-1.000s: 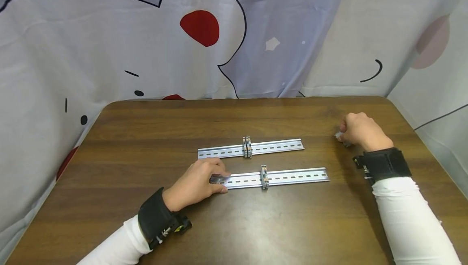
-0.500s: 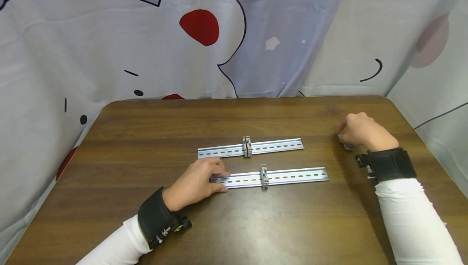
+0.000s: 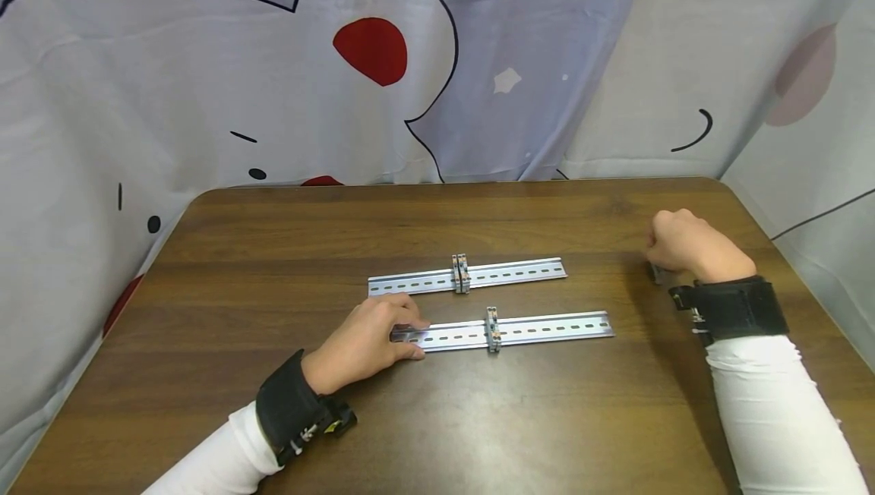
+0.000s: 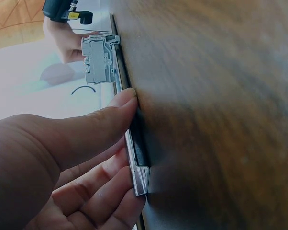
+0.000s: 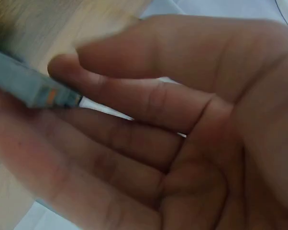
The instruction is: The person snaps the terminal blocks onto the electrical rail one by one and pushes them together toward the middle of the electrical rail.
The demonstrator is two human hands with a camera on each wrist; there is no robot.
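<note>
My left hand [image 3: 369, 339] grips the left end of the nearer slotted metal DIN rail [image 3: 547, 329], thumb on the near edge and fingers on the far edge. One grey terminal block [image 3: 493, 329] stands across this rail near its middle; it also shows side-on in the left wrist view. My right hand [image 3: 697, 244] is low over the table at the right, fingers curled. A grey terminal block [image 5: 43, 91] with an orange mark sits among its fingers in the right wrist view, blurred and partly hidden, the thumb apart from it.
A second DIN rail [image 3: 519, 273] lies behind the first, roughly parallel, with two terminal blocks [image 3: 461, 274] side by side on it. The brown wooden table [image 3: 478, 419] ends at a printed curtain [image 3: 273, 85] at the back and right.
My right hand has shifted slightly to the right, and the grey block under it has moved along with it. My left hand and both rails have stayed in place.
</note>
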